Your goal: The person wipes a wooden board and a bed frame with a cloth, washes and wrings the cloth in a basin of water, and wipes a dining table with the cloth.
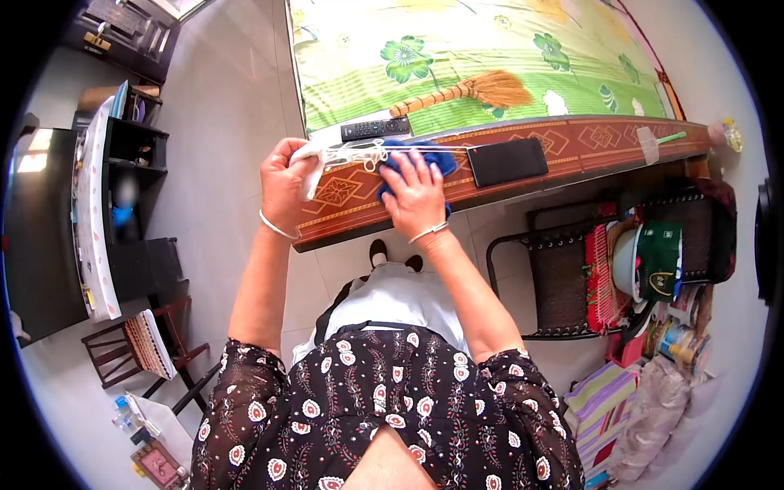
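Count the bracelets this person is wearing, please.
2: one bracelet just behind the left hand, another bracelet just behind the right hand. Any under the sleeves could be hidden.

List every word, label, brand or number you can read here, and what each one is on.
No text can be read with certainty.
Remote control: button markings too small to read.
Green bag on the chair: pale and gold marks, too small and blurred to read.
Black phone-like device: dark face, no lettering visible.
Blue cloth and white cords: no lettering visible.
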